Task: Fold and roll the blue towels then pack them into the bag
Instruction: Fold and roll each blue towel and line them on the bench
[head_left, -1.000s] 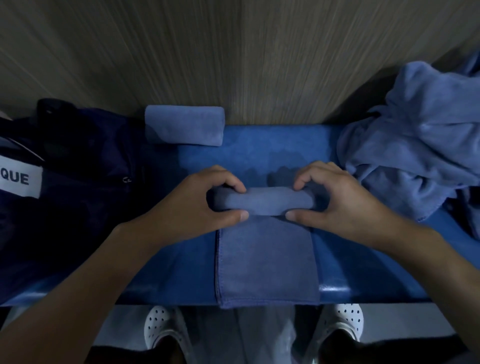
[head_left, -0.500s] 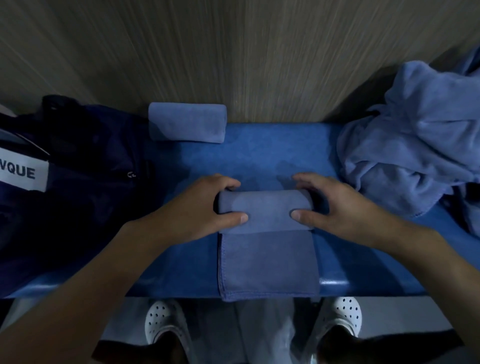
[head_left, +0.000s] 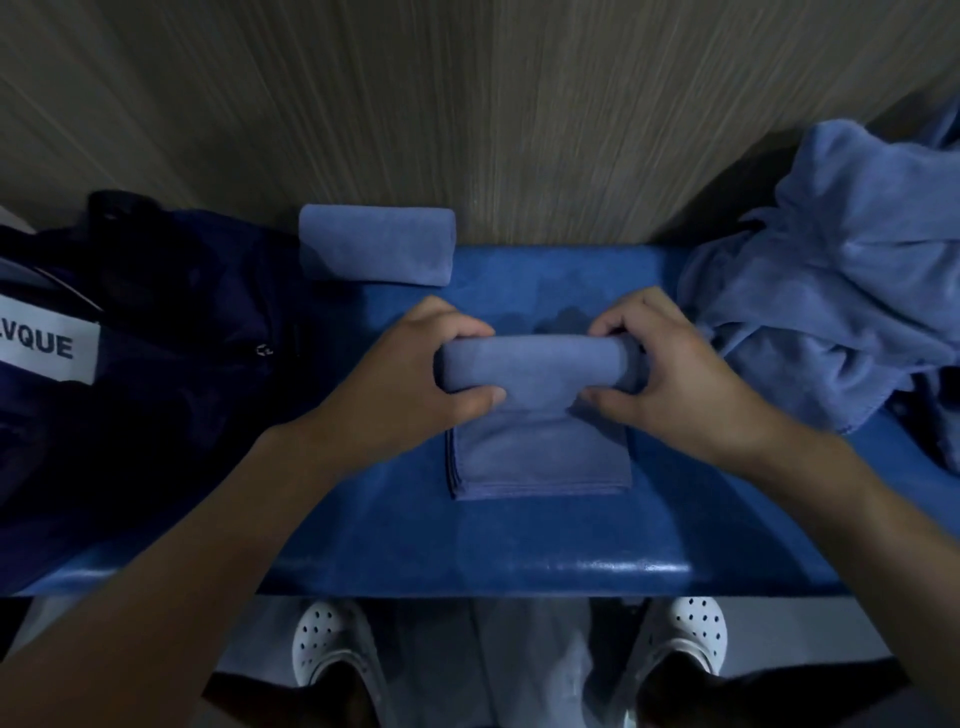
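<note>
Left hand (head_left: 410, 379) and right hand (head_left: 670, 379) clamped on opposite ends of half-rolled blue cloth towel (head_left: 535, 364) | centre of blue padded bench (head_left: 519, 545), tail flat toward near edge | finished blue towel roll (head_left: 376, 244): far edge | dark navy fabric bag (head_left: 171, 364): left end, apparently closed | loose blue towel heap (head_left: 841, 291): right end

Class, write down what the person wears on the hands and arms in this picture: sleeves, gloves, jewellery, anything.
The left hand and right hand are bare: no gloves, and no ring or watch shows in the dim light. The left arm and right arm are uncovered to the picture's edge, no sleeve in view.
</note>
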